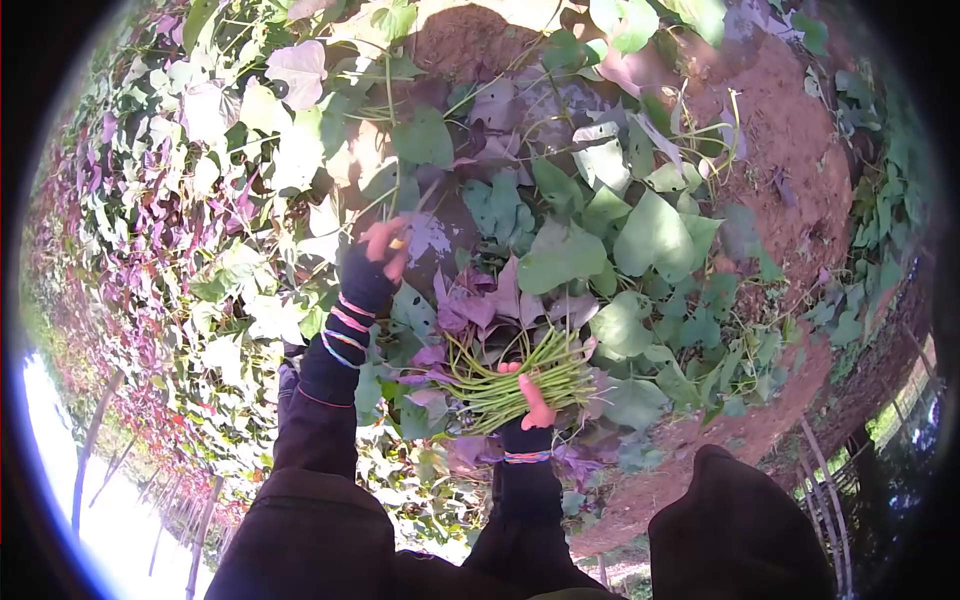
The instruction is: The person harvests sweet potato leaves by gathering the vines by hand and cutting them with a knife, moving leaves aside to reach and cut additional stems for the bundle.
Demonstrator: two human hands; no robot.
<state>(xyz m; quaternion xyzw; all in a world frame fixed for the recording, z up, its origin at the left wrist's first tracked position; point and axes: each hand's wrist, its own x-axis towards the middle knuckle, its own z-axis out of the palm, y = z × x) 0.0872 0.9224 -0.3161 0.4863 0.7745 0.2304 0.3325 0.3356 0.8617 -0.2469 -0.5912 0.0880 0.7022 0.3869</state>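
My left hand (383, 248), in a dark fingerless sleeve with coloured bands at the wrist, reaches forward among the leaves. Its fingers are pinched together where a thin green leaf stem (391, 190) meets them. Nearer my body, my right hand (535, 400) is wrapped round a thick bundle of long green leaf stems (480, 392), its thumb across them. The bundle lies crosswise, and its far side hides most of the right fingers. Purple leaves (490, 300) lie just beyond the bundle. Broad heart-shaped green leaves (655, 237) spread to its right.
Dense vines with green and purple leaves (150, 220) cover the left side. Reddish bare soil (790, 150) forms a ridge at the right. My dark-clothed knee (735, 520) is at lower right. Thin wooden poles (822, 470) stand at the right edge, others at lower left.
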